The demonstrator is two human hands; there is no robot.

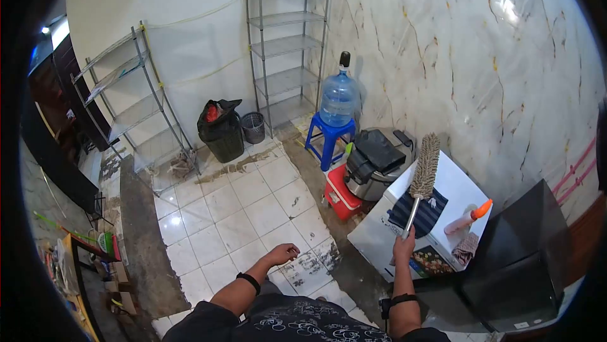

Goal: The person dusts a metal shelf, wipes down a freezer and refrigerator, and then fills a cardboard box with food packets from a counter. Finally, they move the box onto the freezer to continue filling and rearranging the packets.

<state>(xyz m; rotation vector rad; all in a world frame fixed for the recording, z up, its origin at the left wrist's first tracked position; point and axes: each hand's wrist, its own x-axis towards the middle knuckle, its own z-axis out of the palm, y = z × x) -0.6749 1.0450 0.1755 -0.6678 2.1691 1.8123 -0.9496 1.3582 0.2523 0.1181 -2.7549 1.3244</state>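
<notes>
Head view: looking down into a room corner with a tiled floor (240,215); two forearms come in from 6 o'clock.
right hand (403,246): at about 5 o'clock in the frame, fingers closed tight round the bottom end of the duster (424,166); a dark band sits on the wrist.
duster: held nearly upright, leaning slightly toward 1 o'clock; its pale handle rises from the fist and its fluffy brown head stands at 12 o'clock of the hand, over the far edge of the white box (452,181).
left hand (282,253): at about 7 o'clock in the frame, over the floor, fingers loosely curled and holding nothing; a black band is on the wrist.
white box: just at 1 o'clock of the right hand, its top carrying three things.
striped cloth (425,214): dark, lying on the box top just beside the duster handle.
spray bottle (466,219): orange-capped, lying on its side at 3 o'clock of the striped cloth.
brown rag (466,247): at 6 o'clock of the spray bottle, near the box edge.
black case (525,247): at 3 o'clock of the box, touching it.
grey cooker (376,162): on the floor at 9 o'clock of the duster head.
red cooler (341,198): at 7 o'clock of the grey cooker, close against it.
water jug (339,97): standing on a blue stool (329,140), at 11 o'clock of the cooker.
black bin (221,132): against the far wall, with a mesh basket (253,127) just at its 3 o'clock.
wire racks (288,45): bare, along the far wall at 12 and 10 o'clock.
</notes>
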